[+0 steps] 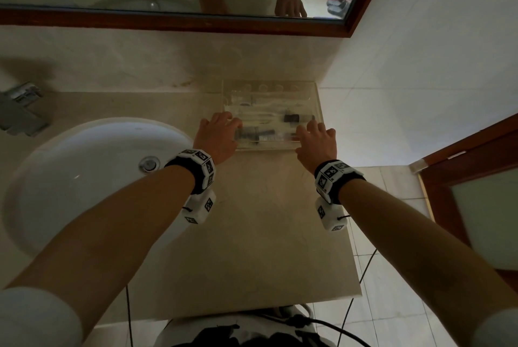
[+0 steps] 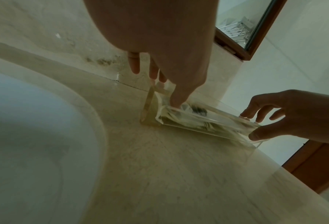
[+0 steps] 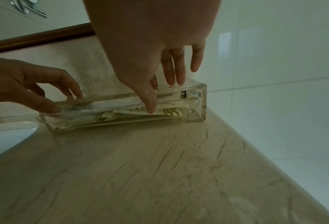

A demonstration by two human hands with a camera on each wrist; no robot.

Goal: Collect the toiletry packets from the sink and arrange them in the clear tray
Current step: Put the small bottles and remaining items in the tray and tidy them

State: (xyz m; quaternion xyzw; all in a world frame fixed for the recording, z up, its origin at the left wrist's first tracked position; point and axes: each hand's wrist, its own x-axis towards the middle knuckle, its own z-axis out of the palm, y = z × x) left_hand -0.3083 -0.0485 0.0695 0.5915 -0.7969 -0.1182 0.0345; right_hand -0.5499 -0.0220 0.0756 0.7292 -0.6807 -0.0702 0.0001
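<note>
clear tray (image 1: 316, 94) right of sink (image 1: 84, 150) | toiletry packets (image 3: 121, 112) inside | left hand (image 1: 217, 133) fingers extended, touching packets at left end | right hand (image 1: 318, 140) likewise at right end, grasping nothing

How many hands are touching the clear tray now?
2: the left hand at the clear tray's left end, the right hand at its right end, both over the packets.

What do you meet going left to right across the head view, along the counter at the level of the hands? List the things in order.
Faucet → sink → left hand → tray → right hand → wall tiles → wooden door frame.
</note>
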